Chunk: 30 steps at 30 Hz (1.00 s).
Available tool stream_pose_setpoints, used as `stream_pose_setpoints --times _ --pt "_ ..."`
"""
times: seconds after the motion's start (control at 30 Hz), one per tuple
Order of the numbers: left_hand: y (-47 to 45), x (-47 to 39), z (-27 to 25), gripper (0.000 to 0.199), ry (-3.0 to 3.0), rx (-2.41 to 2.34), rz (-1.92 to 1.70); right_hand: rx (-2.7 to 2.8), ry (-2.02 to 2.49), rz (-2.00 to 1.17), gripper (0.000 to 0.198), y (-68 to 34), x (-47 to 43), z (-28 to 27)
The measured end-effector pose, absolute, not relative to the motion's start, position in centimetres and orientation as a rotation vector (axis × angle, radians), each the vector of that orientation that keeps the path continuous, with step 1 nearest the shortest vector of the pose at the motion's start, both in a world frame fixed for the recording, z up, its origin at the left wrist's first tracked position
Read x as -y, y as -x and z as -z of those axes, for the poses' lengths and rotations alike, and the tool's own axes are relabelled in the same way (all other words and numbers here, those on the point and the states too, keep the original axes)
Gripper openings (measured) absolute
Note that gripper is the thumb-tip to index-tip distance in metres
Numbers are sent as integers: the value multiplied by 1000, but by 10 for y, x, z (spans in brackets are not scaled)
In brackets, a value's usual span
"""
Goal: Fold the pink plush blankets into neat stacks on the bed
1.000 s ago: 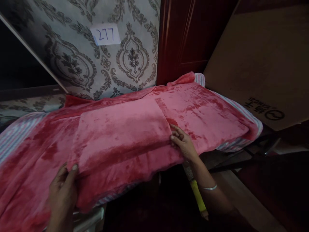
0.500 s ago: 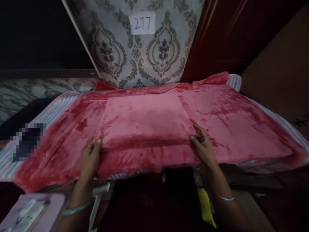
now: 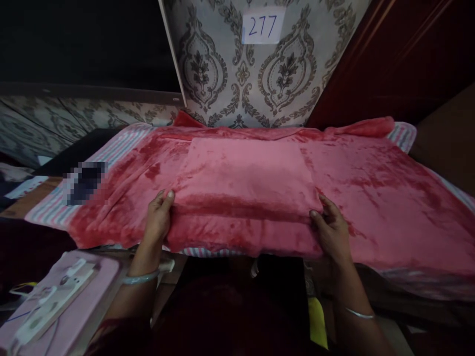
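A pink plush cloth (image 3: 245,168), folded into a flat rectangle, lies in the middle of a larger pink-red plush blanket (image 3: 374,202). My left hand (image 3: 159,215) pinches the folded cloth at its near left corner, thumb on top. At the near right corner my right hand (image 3: 332,230) grips it between thumb and fingers. Along the near side the cloth shows a darker red band and a crease. The fingertips under the edge are hidden.
Beneath the blanket a striped sheet (image 3: 118,143) shows. A dark pixelated object (image 3: 86,184) lies at left. A power strip (image 3: 55,306) rests on a pink stool seat (image 3: 106,269) at lower left. Behind stand a dark screen (image 3: 81,44) and a red panel (image 3: 401,59).
The whole view has shifted, so the scene sits further right, with more of the left side showing. Both hands keep their hold on the folded cloth's near corners.
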<state>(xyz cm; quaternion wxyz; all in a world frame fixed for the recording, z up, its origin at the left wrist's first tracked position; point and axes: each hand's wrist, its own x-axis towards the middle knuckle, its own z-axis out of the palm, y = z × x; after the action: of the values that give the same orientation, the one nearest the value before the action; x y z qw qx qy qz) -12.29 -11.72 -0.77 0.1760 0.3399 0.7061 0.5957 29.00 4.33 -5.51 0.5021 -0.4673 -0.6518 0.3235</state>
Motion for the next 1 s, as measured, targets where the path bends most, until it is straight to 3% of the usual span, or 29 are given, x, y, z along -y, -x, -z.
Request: stream_pose_setpoints --times 0.1,0.2,0.3,0.5,0.7,0.9,1.0 --pt "125 123 9 56 -1011 -1937 -1628 1558 1128 -759 59 -287 -41 54" --pt "130 131 9 60 -1153 -1929 -1548 1695 1096 -732 79 -287 -34 50" --pt "135 137 8 66 -1282 -1943 -1438 1917 1138 -482 90 -289 -28 50" --pt "134 128 6 47 -1397 -2169 -1214 2195 1184 -124 62 -283 -33 48" --pt "140 120 0 38 -1254 -1994 -1494 2201 1152 33 49 -287 -43 34" --pt "148 125 2 33 -1200 -2059 -1363 2218 1106 -102 48 -291 -41 46" --pt "157 132 -2 42 -1231 -2040 -1285 2210 1062 -204 49 -297 -35 45"
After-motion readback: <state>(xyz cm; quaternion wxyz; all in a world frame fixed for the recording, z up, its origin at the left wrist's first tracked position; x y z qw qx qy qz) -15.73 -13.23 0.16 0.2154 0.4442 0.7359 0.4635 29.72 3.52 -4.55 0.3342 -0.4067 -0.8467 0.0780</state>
